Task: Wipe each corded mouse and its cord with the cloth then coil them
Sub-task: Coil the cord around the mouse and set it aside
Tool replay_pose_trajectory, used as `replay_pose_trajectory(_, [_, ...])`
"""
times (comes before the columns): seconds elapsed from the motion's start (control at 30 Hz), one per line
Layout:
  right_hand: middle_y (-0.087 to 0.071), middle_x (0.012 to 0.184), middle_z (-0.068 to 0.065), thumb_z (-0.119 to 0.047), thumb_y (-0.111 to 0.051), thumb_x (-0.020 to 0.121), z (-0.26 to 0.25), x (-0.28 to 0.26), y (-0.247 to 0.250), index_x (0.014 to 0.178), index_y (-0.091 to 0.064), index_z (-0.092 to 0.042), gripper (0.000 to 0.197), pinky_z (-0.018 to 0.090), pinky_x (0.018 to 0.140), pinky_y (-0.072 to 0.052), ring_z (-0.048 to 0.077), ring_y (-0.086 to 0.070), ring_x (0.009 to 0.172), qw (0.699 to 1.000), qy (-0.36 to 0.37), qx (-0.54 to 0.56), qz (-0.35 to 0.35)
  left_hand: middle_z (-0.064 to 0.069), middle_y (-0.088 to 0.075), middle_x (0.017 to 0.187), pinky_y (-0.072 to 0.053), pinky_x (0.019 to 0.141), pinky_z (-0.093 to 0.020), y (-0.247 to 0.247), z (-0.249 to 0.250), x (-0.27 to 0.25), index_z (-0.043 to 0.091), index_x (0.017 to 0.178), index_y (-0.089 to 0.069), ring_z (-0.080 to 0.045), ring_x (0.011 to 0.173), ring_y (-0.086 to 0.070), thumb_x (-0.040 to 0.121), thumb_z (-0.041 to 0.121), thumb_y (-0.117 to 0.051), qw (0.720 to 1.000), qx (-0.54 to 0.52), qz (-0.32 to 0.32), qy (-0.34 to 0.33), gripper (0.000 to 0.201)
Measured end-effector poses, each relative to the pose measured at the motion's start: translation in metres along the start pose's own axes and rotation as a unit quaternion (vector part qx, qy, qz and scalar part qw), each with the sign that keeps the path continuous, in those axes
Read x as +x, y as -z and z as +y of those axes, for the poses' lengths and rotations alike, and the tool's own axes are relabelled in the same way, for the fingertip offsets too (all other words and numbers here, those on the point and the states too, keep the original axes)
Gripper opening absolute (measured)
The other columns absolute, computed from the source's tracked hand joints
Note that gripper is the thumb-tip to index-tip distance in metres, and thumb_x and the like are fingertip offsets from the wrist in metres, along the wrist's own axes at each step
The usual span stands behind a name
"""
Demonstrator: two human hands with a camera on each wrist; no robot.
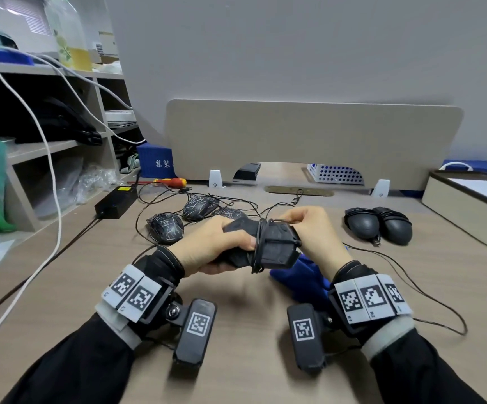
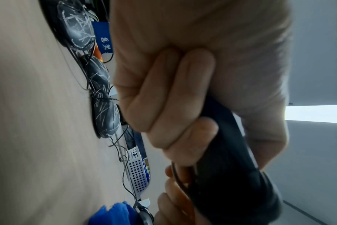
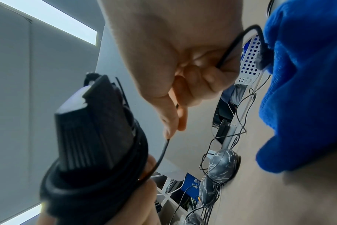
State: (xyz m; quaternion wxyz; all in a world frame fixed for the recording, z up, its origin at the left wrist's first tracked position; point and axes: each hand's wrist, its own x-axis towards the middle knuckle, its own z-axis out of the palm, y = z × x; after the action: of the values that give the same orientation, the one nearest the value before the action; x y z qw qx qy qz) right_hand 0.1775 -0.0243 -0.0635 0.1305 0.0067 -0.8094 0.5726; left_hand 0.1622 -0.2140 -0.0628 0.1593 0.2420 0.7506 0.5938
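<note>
Gripping the black mouse [image 1: 268, 243] with curled fingers, the left hand [image 1: 210, 246] holds it above the desk [image 1: 236, 330]. The right hand [image 1: 309, 225] pinches its cord [image 3: 164, 150].

screwdriver [image 1: 170, 182] by black power brick [image 1: 116, 202] | perforated basket [image 1: 335, 173] behind divider panel [image 1: 309, 138]

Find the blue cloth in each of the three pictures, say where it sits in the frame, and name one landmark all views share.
Head: the cloth lies on the desk at lower centre-right, under the right hand.
Left wrist: bottom edge, left of centre.
Right wrist: fills the right side, top to below the middle.
Shared landmark: the white perforated basket.
</note>
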Motion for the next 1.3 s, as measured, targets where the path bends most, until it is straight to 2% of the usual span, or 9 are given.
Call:
replay_pose_trajectory(0.17, [-0.06, 0.059, -0.001, -0.011, -0.08, 0.082, -0.006, -0.001, 0.001, 0.061, -0.066, -0.01, 0.025, 0.021, 0.06, -0.042, 0.008, -0.05, 0.058, 0.996, 0.074, 0.026, 0.037, 0.002, -0.05, 0.049, -0.032, 0.046, -0.017, -0.001, -0.002, 0.004, 0.022, 0.06, -0.055, -0.016, 0.04, -0.042, 0.06, 0.038, -0.073, 0.995, 0.074, 0.037, 0.056, 0.024])
replay_pose_trajectory(0.3, [-0.067, 0.063, 0.01, -0.01, -0.07, 0.09, -0.012, -0.007, -0.004, 0.069, -0.07, -0.003, 0.022, 0.017, 0.056, -0.039, 0.005, -0.05, 0.055, 0.991, 0.127, 0.025, 0.021, -0.007, -0.049, 0.052, -0.022, 0.042, -0.015, 0.001, -0.007, 0.01, 0.021, 0.062, -0.051, -0.016, 0.041, -0.035, 0.076, 0.033, -0.071, 0.991, 0.053, 0.098, 0.079, 0.027])
replay_pose_trajectory(0.37, [-0.062, 0.052, -0.008, -0.007, -0.061, 0.096, -0.016, -0.009, -0.004, 0.076, -0.07, -0.002, 0.023, 0.009, 0.05, -0.033, -0.002, -0.047, 0.046, 0.991, 0.127, 0.032, 0.0, -0.01, -0.045, 0.051, -0.02, 0.04, -0.013, 0.005, -0.006, 0.01, 0.019, 0.066, -0.051, -0.014, 0.038, -0.029, 0.081, 0.033, -0.067, 0.988, 0.015, 0.127, 0.084, 0.027])
replay_pose_trajectory(0.57, [-0.035, 0.043, -0.013, 0.0, -0.04, 0.104, -0.02, -0.016, -0.017, 0.094, -0.066, 0.0, 0.028, 0.008, 0.04, -0.023, -0.001, -0.026, 0.038, 0.979, 0.074, 0.063, -0.177, -0.006, -0.041, 0.05, -0.016, 0.035, -0.011, 0.014, -0.002, 0.009, 0.014, 0.07, -0.053, -0.01, 0.029, -0.025, 0.088, 0.03, -0.06, 0.973, -0.095, 0.196, 0.082, 0.025])
replay_pose_trajectory(0.77, [-0.03, 0.049, -0.006, -0.009, -0.039, 0.107, -0.015, -0.015, -0.014, 0.092, -0.067, -0.004, 0.031, 0.016, 0.039, -0.017, 0.007, -0.019, 0.042, 0.97, -0.049, 0.052, -0.233, -0.005, -0.039, 0.052, -0.009, 0.039, -0.017, 0.019, 0.0, 0.006, 0.016, 0.075, -0.051, -0.01, 0.031, -0.023, 0.089, 0.034, -0.058, 0.962, -0.178, 0.2, 0.058, 0.025])
replay_pose_trajectory(0.9, [-0.035, 0.043, -0.012, -0.013, -0.044, 0.105, -0.009, -0.012, -0.009, 0.087, -0.07, -0.009, 0.032, 0.019, 0.042, -0.02, 0.008, -0.023, 0.04, 0.981, -0.087, -0.02, -0.171, -0.008, -0.04, 0.052, -0.012, 0.034, -0.014, 0.016, -0.001, 0.006, 0.011, 0.082, -0.052, -0.011, 0.031, -0.027, 0.088, 0.038, -0.057, 0.975, -0.175, 0.123, 0.061, 0.028])
replay_pose_trajectory(0.97, [-0.038, 0.043, -0.011, -0.012, -0.049, 0.101, -0.008, -0.011, -0.008, 0.085, -0.072, -0.009, 0.028, 0.019, 0.041, -0.022, 0.009, -0.026, 0.039, 0.986, -0.094, -0.036, -0.135, -0.011, -0.046, 0.056, -0.019, 0.035, -0.015, 0.012, -0.004, 0.007, 0.009, 0.082, -0.055, -0.018, 0.04, -0.036, 0.072, 0.043, -0.065, 0.982, -0.152, 0.101, 0.038, 0.038])
replay_pose_trajectory(1.1, [-0.04, 0.049, -0.003, -0.007, -0.055, 0.093, -0.009, -0.012, -0.008, 0.085, -0.075, -0.006, 0.022, 0.019, 0.04, -0.023, 0.01, -0.031, 0.042, 0.99, -0.086, -0.04, -0.101, -0.001, -0.051, 0.064, -0.035, 0.045, -0.023, 0.004, -0.007, 0.012, 0.014, 0.08, -0.063, -0.015, 0.058, -0.046, 0.054, 0.044, -0.07, 0.978, -0.133, 0.161, -0.006, 0.041])
replay_pose_trajectory(1.3, [-0.048, 0.046, -0.002, -0.003, -0.062, 0.089, -0.01, -0.01, -0.008, 0.093, -0.073, 0.001, 0.012, 0.013, 0.038, -0.03, 0.006, -0.04, 0.037, 0.998, -0.061, -0.009, -0.03, 0.001, -0.058, 0.059, -0.035, 0.04, -0.023, -0.005, -0.006, 0.011, 0.006, 0.079, -0.061, -0.012, 0.05, -0.053, 0.069, 0.022, -0.069, 0.961, -0.142, 0.22, -0.092, 0.02])
